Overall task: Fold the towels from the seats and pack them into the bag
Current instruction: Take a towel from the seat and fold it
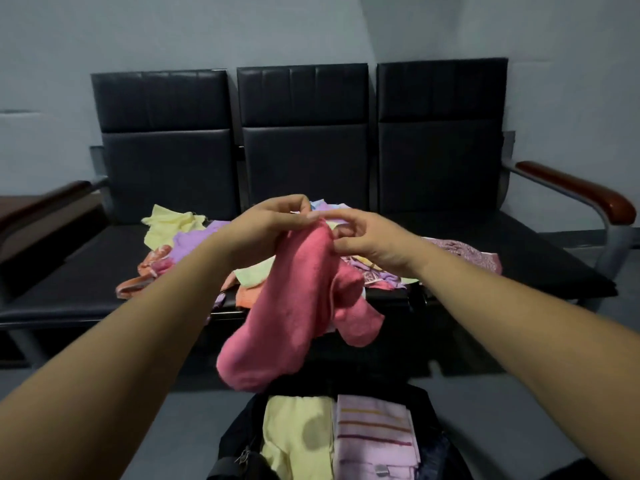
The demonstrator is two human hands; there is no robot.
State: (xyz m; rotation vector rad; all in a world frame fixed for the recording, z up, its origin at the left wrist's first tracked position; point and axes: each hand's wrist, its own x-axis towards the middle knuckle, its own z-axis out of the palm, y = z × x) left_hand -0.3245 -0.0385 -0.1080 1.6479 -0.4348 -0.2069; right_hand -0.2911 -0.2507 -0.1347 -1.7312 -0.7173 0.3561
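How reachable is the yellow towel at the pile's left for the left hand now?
Probably yes, once freed: the left hand grips the pink towel, but nothing stands between it and the yellow towel.

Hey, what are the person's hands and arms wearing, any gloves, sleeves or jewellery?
Nothing worn shows. The left hand and right hand have no gloves, rings or watch; the left forearm and right forearm are uncovered, no sleeves in view.

Dim room, black 3-seat bench (303, 98)
Pale grey wall (173, 29) right behind the bench, grey floor (519, 410) under & in front, brown armrests (575, 188) on metal frames at both ends.
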